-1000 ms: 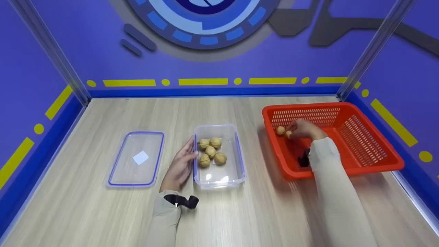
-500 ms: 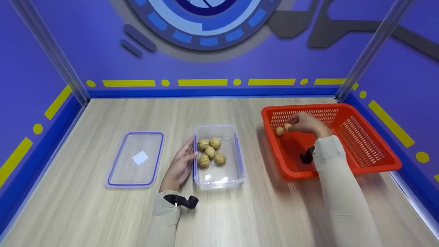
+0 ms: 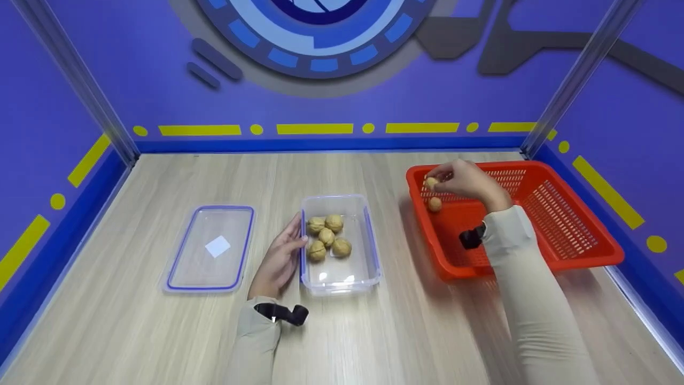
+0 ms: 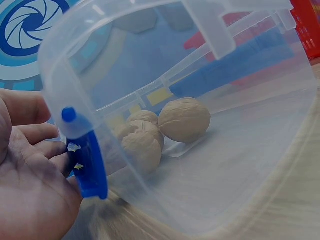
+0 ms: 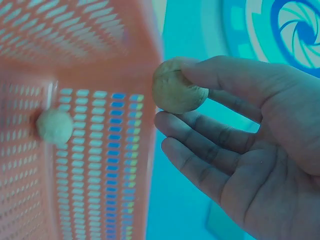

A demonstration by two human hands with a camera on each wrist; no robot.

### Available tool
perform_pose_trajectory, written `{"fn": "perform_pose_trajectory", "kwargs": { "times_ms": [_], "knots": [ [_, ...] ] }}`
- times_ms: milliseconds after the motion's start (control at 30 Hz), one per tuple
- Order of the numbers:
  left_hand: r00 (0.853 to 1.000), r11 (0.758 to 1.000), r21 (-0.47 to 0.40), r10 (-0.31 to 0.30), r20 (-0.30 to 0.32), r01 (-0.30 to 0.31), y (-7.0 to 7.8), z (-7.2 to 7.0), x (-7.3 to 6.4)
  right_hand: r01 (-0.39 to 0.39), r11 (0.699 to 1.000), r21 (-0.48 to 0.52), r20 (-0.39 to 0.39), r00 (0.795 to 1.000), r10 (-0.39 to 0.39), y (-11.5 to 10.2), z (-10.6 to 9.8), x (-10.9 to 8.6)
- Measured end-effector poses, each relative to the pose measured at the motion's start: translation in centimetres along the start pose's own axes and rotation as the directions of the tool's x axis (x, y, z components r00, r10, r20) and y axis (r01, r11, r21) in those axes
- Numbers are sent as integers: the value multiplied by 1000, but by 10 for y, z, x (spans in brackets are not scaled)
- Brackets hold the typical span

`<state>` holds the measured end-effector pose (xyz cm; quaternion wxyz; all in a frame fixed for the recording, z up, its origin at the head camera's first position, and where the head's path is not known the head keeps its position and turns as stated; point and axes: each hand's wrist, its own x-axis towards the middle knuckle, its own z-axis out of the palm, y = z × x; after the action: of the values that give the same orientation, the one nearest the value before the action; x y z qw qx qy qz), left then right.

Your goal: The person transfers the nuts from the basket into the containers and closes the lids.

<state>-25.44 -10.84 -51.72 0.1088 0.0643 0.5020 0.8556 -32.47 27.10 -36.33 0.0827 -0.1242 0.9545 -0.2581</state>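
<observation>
My right hand (image 3: 464, 181) pinches a walnut (image 5: 179, 86) between thumb and fingers, up at the back left rim of the red basket (image 3: 446, 262). Below it, one other walnut (image 3: 435, 204) lies in the basket's left corner. My left hand (image 3: 279, 261) rests against the left side of a clear plastic container (image 3: 359, 272), its thumb over the rim. In the left wrist view its fingers (image 4: 47, 150) are by the container's blue latch (image 4: 90, 160). Several walnuts (image 3: 326, 236) sit together in the left part of the container.
A clear lid (image 3: 187, 267) with a blue seal and a white square label (image 3: 218, 246) lies flat on the table left of the container. Wood-look tabletop (image 3: 395, 331) separates container and basket. Blue panels (image 3: 342, 107) enclose the back and sides.
My right hand has lifted one walnut from the basket's bottom to its rim, moving back and left. The other walnut there stays low in the corner. My left hand holds its place.
</observation>
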Motion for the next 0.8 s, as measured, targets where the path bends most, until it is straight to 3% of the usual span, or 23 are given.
{"fn": "perform_pose_trajectory", "kwargs": {
  "times_ms": [367,633,800],
  "knots": [
    [1000,1000,-10,-6,3,6,0,2,2,108,992,58,55,992,-111,-34,8,8],
    [1000,1000,-24,-13,-7,13,0,1,1,90,991,97,126,987,-102,-61,23,15],
    [1000,1000,-31,-3,-2,2,-1,0,2,98,990,104,205,972,-118,-78,36,21]
  ]
}}
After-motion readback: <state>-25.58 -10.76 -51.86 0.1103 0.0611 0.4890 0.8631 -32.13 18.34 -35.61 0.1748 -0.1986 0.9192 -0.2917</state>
